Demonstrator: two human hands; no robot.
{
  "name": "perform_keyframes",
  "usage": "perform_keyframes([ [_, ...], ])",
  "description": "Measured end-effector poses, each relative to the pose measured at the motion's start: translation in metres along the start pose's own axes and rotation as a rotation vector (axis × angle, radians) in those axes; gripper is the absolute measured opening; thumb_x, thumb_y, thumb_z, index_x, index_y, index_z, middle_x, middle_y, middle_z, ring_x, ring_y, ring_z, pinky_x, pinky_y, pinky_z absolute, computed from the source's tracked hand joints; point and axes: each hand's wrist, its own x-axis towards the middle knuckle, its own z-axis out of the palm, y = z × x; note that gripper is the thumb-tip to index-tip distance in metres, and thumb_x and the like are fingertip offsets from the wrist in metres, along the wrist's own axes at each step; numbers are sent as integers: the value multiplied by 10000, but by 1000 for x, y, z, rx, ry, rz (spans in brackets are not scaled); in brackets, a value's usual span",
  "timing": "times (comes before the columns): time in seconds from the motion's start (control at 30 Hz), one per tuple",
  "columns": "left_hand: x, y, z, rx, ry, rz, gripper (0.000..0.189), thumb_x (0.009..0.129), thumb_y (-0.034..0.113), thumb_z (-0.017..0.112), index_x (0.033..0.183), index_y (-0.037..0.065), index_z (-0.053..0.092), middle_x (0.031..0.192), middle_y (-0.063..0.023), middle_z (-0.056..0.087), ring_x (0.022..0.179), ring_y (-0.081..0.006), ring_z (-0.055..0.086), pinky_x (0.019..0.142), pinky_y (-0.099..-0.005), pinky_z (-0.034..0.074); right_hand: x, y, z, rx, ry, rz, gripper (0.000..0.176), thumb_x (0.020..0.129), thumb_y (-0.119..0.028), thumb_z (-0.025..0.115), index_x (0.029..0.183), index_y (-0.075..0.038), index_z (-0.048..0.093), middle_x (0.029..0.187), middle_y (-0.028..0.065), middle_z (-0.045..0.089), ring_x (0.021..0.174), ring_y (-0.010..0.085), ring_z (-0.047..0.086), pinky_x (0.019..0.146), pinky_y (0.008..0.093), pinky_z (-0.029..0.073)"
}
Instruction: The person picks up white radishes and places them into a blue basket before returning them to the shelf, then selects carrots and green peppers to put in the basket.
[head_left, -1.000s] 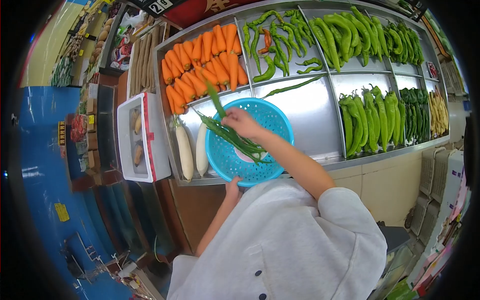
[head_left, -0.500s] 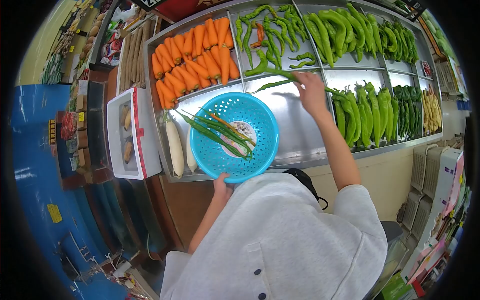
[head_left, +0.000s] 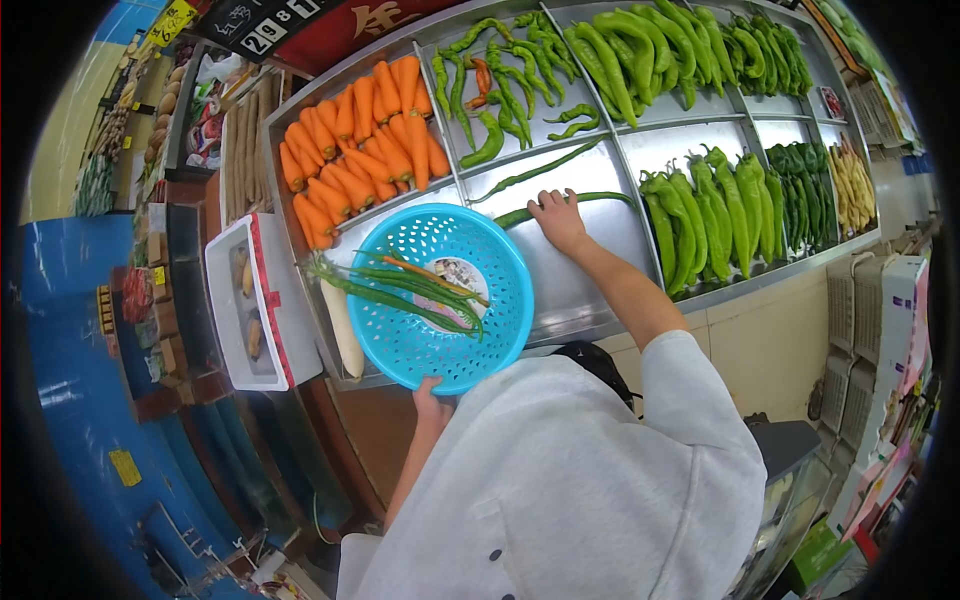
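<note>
My left hand (head_left: 432, 402) grips the near rim of a blue colander (head_left: 388, 345), thumb over the edge. Inside it lie several long green peppers (head_left: 420, 297) and a thin orange-red pepper (head_left: 410, 267), with stems poking over the left rim. To the right, my right hand (head_left: 561, 222) has its fingers curled over another long green pepper (head_left: 605, 196), which rests on the bare metal of a compartment just beyond the colander. A thinner long green pepper (head_left: 537, 172) lies slightly farther back in that compartment, apart from my fingers.
Carrots (head_left: 362, 135) fill the back-left compartment. Crinkled green peppers (head_left: 512, 75) lie behind my right hand, and large green peppers (head_left: 715, 215) stand in rows to the right. A white radish (head_left: 342, 330) and a white foam box (head_left: 232, 300) are left of the colander.
My right hand has come down nearer, lowering the long green pepper from above the tray onto the metal. The head view has shifted; my left hand keeps the colander.
</note>
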Motion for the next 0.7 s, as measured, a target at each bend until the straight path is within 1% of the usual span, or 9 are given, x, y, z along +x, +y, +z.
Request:
perform_keyframes([
  [0.07,-5,4,6,-3,-2,-7,588,662,3,512,1242,70,437,1166,-113,520,1137,-308,494,987,-476,401,5,-1,-1,-67,-16,-45,214,822,-134,520,1031,-136,568,998,75,534,990,255,522,901,530,359],
  [0.1,-6,5,7,-7,0,-4,588,662,3,512,1242,70,437,1166,-113,520,1137,-308,494,987,-476,401,9,0,-1,-92,-22,-55,213,820,-137,522,1028,-141,566,997,72,536,974,261,521,830,504,383],
  [0.2,-5,4,5,0,41,-25,590,663,10,513,1244,69,435,1164,-114,521,1133,-308,496,986,-475,402,19,-1,-1,-147,43,-50,196,819,-145,526,1010,-138,568,998,70,537,961,259,520,783,496,397],
  [0.4,-14,9,16,-5,5,-4,588,667,21,505,1249,56,427,1190,-129,510,1164,-314,482,1014,-486,391,31,4,8,-154,58,-46,178,807,-166,550,981,-131,576,1000,62,536,953,258,524,737,455,428],
  [0.47,-16,8,17,89,51,74,703,664,103,518,1342,56,337,1269,-151,468,1183,-353,469,998,-513,394,34,8,11,-164,43,-20,181,802,-166,558,978,-126,575,1005,66,530,947,256,531,723,433,447],
  [0.53,-17,8,15,93,21,90,708,668,105,515,1350,58,331,1283,-149,462,1194,-350,461,1006,-513,385,34,8,11,-129,25,5,177,798,-168,563,969,-122,573,1018,79,527,933,253,535,708,416,462],
  [0.57,-17,8,14,91,-8,110,713,671,107,512,1357,59,325,1296,-148,456,1204,-348,453,1014,-514,377,35,6,11,-132,-18,25,284,804,-156,560,1086,-136,569,1053,99,519,924,260,560,714,397,482],
  [0.6,-17,8,13,97,-10,105,713,671,107,512,1357,59,325,1296,-148,456,1204,-348,453,1014,-514,377,35,2,10,-131,-19,33,284,804,-156,560,1086,-136,569,1053,99,519,924,260,560,714,397,482],
  [0.7,-17,10,12,72,-16,103,730,672,112,512,1373,66,311,1324,-151,440,1226,-349,434,1029,-516,358,38,-16,1,67,-164,-65,492,833,-110,502,1319,-175,466,1140,135,496,884,292,622,742,397,514],
])
